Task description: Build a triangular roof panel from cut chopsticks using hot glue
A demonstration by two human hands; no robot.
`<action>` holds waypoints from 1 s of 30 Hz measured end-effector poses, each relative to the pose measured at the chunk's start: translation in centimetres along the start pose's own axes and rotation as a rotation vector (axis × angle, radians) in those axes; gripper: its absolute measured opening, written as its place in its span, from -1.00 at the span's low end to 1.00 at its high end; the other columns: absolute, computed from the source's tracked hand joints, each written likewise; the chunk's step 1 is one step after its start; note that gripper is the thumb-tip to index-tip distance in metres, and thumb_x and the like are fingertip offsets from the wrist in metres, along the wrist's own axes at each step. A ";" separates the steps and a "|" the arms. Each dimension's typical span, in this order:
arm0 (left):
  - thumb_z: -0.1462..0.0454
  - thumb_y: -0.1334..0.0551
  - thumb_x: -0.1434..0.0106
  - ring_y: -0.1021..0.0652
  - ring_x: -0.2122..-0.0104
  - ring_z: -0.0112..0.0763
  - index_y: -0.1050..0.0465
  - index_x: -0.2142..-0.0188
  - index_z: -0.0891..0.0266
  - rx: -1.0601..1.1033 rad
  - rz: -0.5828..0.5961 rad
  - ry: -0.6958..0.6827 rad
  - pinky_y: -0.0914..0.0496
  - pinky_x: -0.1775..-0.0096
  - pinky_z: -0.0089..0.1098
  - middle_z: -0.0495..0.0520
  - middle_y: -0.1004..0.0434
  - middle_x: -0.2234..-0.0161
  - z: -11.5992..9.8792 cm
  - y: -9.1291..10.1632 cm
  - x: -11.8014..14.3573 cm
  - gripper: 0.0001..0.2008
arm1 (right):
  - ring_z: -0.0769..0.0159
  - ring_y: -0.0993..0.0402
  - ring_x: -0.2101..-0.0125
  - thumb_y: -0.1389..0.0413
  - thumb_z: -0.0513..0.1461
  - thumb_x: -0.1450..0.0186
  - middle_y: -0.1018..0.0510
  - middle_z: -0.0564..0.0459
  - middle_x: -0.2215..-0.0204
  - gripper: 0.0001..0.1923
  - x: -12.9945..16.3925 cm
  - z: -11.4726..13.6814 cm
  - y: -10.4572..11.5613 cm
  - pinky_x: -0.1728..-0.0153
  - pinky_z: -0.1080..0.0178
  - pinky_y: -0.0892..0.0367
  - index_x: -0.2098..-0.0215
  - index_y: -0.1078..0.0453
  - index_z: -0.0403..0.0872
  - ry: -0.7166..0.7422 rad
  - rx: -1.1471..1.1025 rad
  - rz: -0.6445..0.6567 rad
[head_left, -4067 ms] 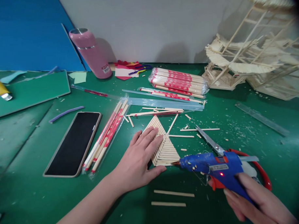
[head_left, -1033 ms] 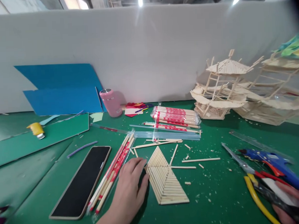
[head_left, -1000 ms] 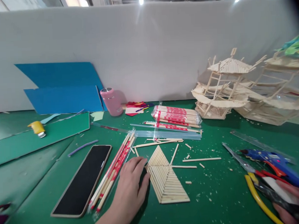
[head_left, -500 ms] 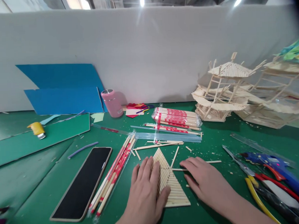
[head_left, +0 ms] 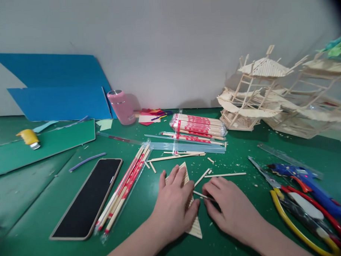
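My left hand (head_left: 174, 200) is curved over a triangular panel of glued wooden sticks (head_left: 195, 229), its thumb along the right edge; much of the panel is covered. Close beside it, my right hand (head_left: 227, 200) pinches a thin wooden stick (head_left: 199, 194), whose left end reaches the panel's edge. Whether the two touch I cannot tell. Just above lies a short loose stick (head_left: 201, 177), and a longer stick (head_left: 228, 175) sits behind my right fingers.
Left are a phone (head_left: 89, 200) and wrapped chopsticks (head_left: 128, 187). A chopstick bundle (head_left: 198, 125) and pink bottle (head_left: 121, 109) stand behind. Scissors (head_left: 268, 177), a blue glue gun (head_left: 309, 183) and yellow-and-red handled tools lie right, below stick-built pavilion models (head_left: 253, 95).
The panel has turned under my left hand and looks narrower. My right hand has moved slightly left, its stick now angled, while a longer stick lies separately behind it. The view has tilted down.
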State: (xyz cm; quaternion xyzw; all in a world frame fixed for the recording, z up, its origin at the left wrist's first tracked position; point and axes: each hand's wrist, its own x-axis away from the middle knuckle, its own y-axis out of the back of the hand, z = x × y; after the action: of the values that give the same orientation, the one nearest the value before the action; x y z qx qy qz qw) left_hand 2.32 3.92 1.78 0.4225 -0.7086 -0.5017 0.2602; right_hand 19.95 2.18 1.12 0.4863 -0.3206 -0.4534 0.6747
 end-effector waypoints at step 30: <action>0.33 -0.13 0.00 -0.25 -0.06 -0.01 -0.35 0.37 0.22 -0.194 0.062 -0.002 -0.27 0.13 -0.06 0.25 -0.23 -0.06 2.8 2.6 -1.1 -0.85 | 0.29 -0.38 0.25 0.08 -0.27 -0.29 -0.45 -0.01 0.25 -0.80 2.8 -1.6 2.8 0.22 0.21 -0.31 0.16 -0.33 -0.03 0.183 0.044 -0.231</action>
State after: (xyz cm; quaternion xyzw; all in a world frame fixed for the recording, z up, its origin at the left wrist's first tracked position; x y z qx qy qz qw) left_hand -0.25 6.61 3.20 0.3730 -0.6697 -0.5598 0.3146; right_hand 23.25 0.51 3.18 0.5739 -0.2092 -0.4748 0.6336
